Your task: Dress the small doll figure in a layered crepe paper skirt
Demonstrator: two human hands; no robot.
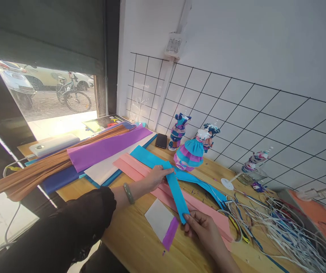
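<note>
A strip of blue crepe paper (177, 193) is stretched between my two hands above the table. My left hand (157, 177) pinches its upper end, and my right hand (201, 226) pinches the lower end between thumb and fingers. Beneath it lies a long folded length of pink crepe paper (220, 220). Behind my hands a wider piece of blue crepe paper (143, 156) runs across the pink one. Close to my right hand are a white piece of paper (159, 218) and a small purple strip (170, 233).
Brown crepe paper (38, 172) and purple crepe paper (108, 148) are piled at left. Small dress forms in paper dresses (193, 149) stand by the wall grid, near a black phone (161, 140). Tangled white cords or strips (282, 227) cover the right side.
</note>
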